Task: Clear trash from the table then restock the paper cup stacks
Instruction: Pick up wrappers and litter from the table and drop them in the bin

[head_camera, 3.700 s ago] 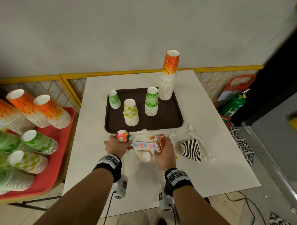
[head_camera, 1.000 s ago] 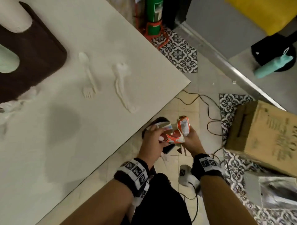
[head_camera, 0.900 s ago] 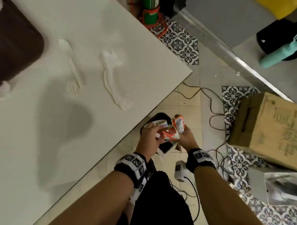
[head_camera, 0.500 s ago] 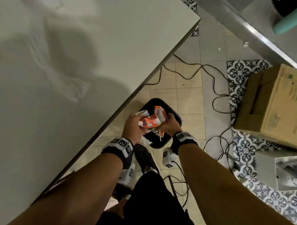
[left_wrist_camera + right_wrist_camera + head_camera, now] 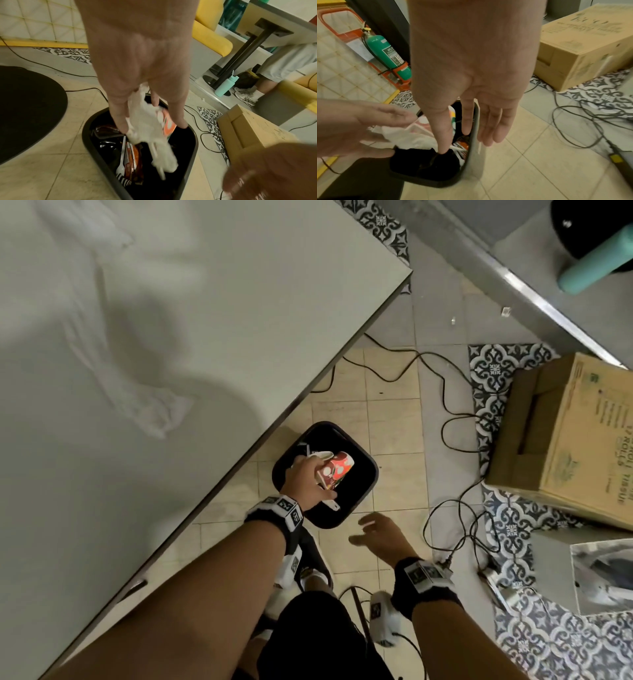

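Tiled floor beside the worktop [image 5: 212, 313], black bin [image 5: 363, 494] below.
Left hand [image 5: 305, 481] grasps crumpled trash [image 5: 149, 127] over its mouth to drop; right hand [image 5: 380, 534] released, clear.

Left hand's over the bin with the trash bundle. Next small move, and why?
Probably let the left hand drop its load. It holds the crumpled napkin and orange cup directly above the open black bin, which already has a wrapper and plastic fork inside. The right hand is empty, fingers relaxed, beside the bin, so nothing blocks the fall.
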{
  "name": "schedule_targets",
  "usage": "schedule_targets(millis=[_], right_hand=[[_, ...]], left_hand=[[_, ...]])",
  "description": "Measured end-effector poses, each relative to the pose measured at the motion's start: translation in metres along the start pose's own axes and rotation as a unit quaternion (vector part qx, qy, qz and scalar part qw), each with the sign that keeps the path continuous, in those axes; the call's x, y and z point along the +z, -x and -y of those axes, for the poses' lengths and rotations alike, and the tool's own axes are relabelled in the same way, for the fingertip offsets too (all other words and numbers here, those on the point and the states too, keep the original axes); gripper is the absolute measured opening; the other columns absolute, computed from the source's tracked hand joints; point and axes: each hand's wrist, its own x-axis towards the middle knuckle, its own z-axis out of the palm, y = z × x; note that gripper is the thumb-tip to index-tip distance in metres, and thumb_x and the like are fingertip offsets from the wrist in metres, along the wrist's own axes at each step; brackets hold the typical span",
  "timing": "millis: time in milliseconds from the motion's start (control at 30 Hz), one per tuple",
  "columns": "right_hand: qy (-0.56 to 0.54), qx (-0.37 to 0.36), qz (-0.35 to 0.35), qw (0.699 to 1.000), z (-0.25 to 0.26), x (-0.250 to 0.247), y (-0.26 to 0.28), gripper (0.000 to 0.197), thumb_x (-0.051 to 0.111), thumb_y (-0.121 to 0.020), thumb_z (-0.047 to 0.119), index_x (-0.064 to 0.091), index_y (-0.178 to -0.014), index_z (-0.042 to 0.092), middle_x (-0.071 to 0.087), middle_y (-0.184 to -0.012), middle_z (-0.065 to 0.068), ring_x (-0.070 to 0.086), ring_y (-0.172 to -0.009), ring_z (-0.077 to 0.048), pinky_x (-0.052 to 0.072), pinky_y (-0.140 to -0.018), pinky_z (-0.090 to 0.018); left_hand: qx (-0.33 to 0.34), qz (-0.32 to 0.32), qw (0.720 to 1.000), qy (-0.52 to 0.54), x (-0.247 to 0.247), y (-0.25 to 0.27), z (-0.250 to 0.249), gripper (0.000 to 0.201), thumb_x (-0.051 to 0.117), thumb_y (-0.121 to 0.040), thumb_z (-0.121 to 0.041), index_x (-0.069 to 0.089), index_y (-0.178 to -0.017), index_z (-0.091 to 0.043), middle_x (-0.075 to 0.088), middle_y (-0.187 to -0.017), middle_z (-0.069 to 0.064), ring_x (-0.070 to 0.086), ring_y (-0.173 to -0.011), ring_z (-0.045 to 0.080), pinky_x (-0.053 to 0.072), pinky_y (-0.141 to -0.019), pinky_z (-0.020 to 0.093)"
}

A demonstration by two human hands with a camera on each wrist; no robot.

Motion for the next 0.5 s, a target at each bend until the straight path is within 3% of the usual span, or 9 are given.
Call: schedule_targets(millis=[33, 100, 200, 300, 400, 433, 500], right_hand=[[0.012, 0.007, 0.013, 1.0, -0.009, 0.001, 0.007, 0.041, 0.085, -0.072, 0.021, 0.065, -0.107, 0.012, 0.067, -0.091, -0.001, 0.064, -0.091, -0.02, 0.049, -0.084, -0.031], [0.031, 0.011, 0.029, 0.999, -0.02, 0.002, 0.022, 0.032, 0.083, -0.074, 0.019, 0.065, -0.1, 0.014, 0.065, -0.078, 0.006, 0.062, -0.081, -0.016, 0.049, -0.083, -0.028], [0.059, 0.001, 0.035, 0.998, -0.02, -0.001, 0.048, 0.023, 0.08, -0.077, 0.02, 0.065, -0.093, 0.015, 0.066, -0.082, 0.006, 0.063, -0.082, -0.014, 0.048, -0.082, -0.026], [0.082, -0.058, 0.022, 0.995, 0.008, -0.012, 0.076, 0.027, 0.078, -0.079, 0.021, 0.065, -0.102, 0.015, 0.067, -0.089, 0.0, 0.061, -0.076, -0.012, 0.046, -0.07, -0.022], [0.129, -0.165, -0.006, 0.978, 0.069, -0.03, 0.122, 0.02, 0.073, -0.085, 0.018, 0.061, -0.098, 0.027, 0.064, -0.095, 0.004, 0.062, -0.079, -0.01, 0.044, -0.064, -0.01], [0.138, -0.207, -0.018, 0.968, 0.092, -0.037, 0.139, 0.02, 0.07, -0.086, 0.015, 0.06, -0.094, 0.029, 0.064, -0.094, 0.006, 0.063, -0.08, -0.012, 0.046, -0.066, -0.012], [0.164, -0.289, -0.057, 0.941, 0.136, -0.049, 0.177, 0.018, 0.064, -0.085, 0.009, 0.064, -0.09, 0.026, 0.066, -0.091, 0.006, 0.065, -0.082, -0.017, 0.055, -0.071, -0.029]], left_hand=[[0.004, 0.014, 1.0, -0.002, 0.003, -0.003, 0.006, 0.083, 0.093, -0.056, -0.045, 0.061, -0.132, -0.036, 0.053, -0.137, -0.009, 0.056, -0.119, 0.011, 0.05, -0.109, 0.037], [0.003, 0.033, 0.999, -0.009, -0.007, 0.01, 0.0, 0.078, 0.091, -0.065, -0.042, 0.058, -0.136, -0.034, 0.05, -0.139, -0.007, 0.055, -0.12, 0.014, 0.048, -0.11, 0.039], [-0.008, 0.037, 0.999, -0.009, -0.03, 0.054, -0.02, 0.06, 0.081, -0.084, -0.025, 0.06, -0.139, -0.014, 0.056, -0.138, 0.007, 0.057, -0.126, 0.024, 0.047, -0.108, 0.037], [-0.007, 0.043, 0.999, 0.022, -0.055, 0.105, -0.041, 0.038, 0.072, -0.093, -0.025, 0.065, -0.129, -0.015, 0.067, -0.129, 0.002, 0.064, -0.121, 0.021, 0.053, -0.101, 0.04], [0.035, 0.03, 0.998, 0.043, -0.09, 0.17, -0.075, 0.027, 0.069, -0.095, -0.027, 0.067, -0.12, -0.018, 0.07, -0.123, -0.001, 0.066, -0.113, 0.016, 0.056, -0.096, 0.038], [0.055, 0.021, 0.997, 0.051, -0.102, 0.193, -0.088, 0.023, 0.069, -0.095, -0.027, 0.068, -0.116, -0.018, 0.07, -0.119, -0.001, 0.067, -0.109, 0.015, 0.056, -0.094, 0.035], [0.093, -0.005, 0.993, 0.067, -0.127, 0.235, -0.114, 0.016, 0.069, -0.096, -0.025, 0.068, -0.11, -0.017, 0.071, -0.112, -0.001, 0.068, -0.102, 0.013, 0.056, -0.088, 0.031]])
